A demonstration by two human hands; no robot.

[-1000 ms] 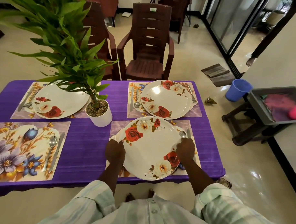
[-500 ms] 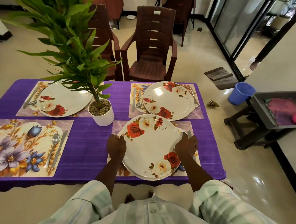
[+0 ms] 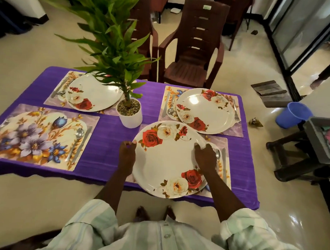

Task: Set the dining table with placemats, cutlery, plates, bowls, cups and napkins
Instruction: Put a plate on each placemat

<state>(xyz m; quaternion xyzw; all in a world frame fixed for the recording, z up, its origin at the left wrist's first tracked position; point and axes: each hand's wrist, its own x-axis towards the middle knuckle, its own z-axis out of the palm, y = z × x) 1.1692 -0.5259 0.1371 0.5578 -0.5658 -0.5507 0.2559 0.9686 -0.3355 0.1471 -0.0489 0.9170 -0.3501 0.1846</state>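
I hold a white plate with red and white roses point(image 3: 168, 158) over the near right placemat point(image 3: 225, 143). My left hand point(image 3: 126, 155) grips its left rim and my right hand point(image 3: 204, 156) grips its right rim. The plate's near edge reaches past the table edge. A spoon point(image 3: 217, 154) and a knife point(image 3: 223, 160) lie on the mat just right of my right hand. The near left placemat point(image 3: 38, 135) bears only a spoon point(image 3: 78, 135) and a knife point(image 3: 83, 142). Two more rose plates, far left point(image 3: 92, 96) and far right point(image 3: 204, 109), lie on their mats.
A potted plant in a white pot point(image 3: 130, 114) stands mid-table on the purple cloth point(image 3: 107, 139). Brown plastic chairs point(image 3: 192, 56) stand behind the table. On the right are a blue bucket point(image 3: 291, 114) and a grey bin point(image 3: 320, 141) on a dark stool.
The plate in my hands has shifted left and toward me over the mat, uncovering the spoon and knife on its right. My view has tilted further down.
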